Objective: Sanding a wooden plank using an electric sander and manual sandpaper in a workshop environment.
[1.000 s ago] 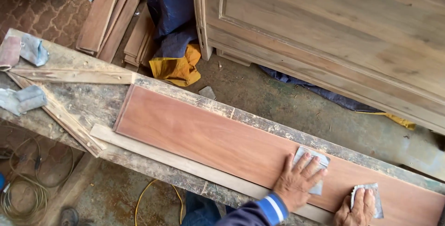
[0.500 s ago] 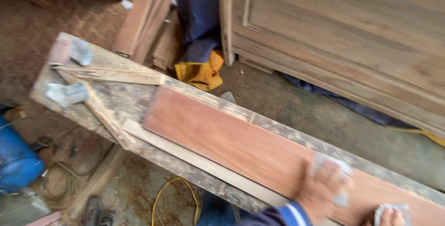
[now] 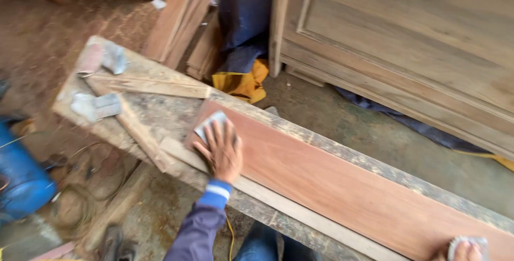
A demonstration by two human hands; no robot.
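The left hand (image 3: pixel 222 151) is sliding its sandpaper sheet (image 3: pixel 210 124) along the reddish board (image 3: pixel 342 186) toward ten o'clock, from beside the right hand (image 3: pixel 465 251) to the board's far end. The right hand is dropping toward five o'clock, now mostly out of view.

light: soft, even daylight | shadows: faint | glare: none | blur: motion smear throughout, strongest at left edge

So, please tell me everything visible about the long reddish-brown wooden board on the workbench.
The long reddish-brown wooden board lies flat on the worn grey workbench, running diagonally toward lower right. Its surface looks smooth, with fine grain. A pale wooden strip borders its near edge. The left hand presses grey sandpaper on its far-left end; the right hand rests near the other.
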